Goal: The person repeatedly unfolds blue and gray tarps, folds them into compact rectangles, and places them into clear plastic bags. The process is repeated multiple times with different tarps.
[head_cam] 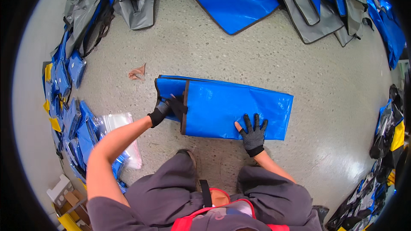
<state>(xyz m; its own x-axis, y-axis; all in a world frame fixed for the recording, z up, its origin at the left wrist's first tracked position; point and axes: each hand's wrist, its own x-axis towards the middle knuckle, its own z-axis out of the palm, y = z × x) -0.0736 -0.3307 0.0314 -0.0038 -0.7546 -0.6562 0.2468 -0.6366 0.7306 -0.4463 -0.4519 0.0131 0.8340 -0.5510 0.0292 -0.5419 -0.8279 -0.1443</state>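
A folded blue tarp-like sheet point(224, 109) with dark edging lies on the speckled floor before me. My left hand point(163, 107), in a dark glove, is at the left end of the sheet, with black straps or fabric point(177, 105) at its fingers; whether it grips them is hard to tell. My right hand point(254, 133), in a dotted black glove with the thumb tip bare, lies spread on the sheet's lower right part, fingers apart and pointing away from me.
Clear plastic bags point(133, 150) and packed blue bundles point(85, 131) lie at left. A brown scrap point(137, 72) is on the floor. Blue sheets point(234, 3) and grey ones point(141, 9) lie at the far side. Black and blue packages point(359, 195) are at right, cardboard point(72, 199) at lower left.
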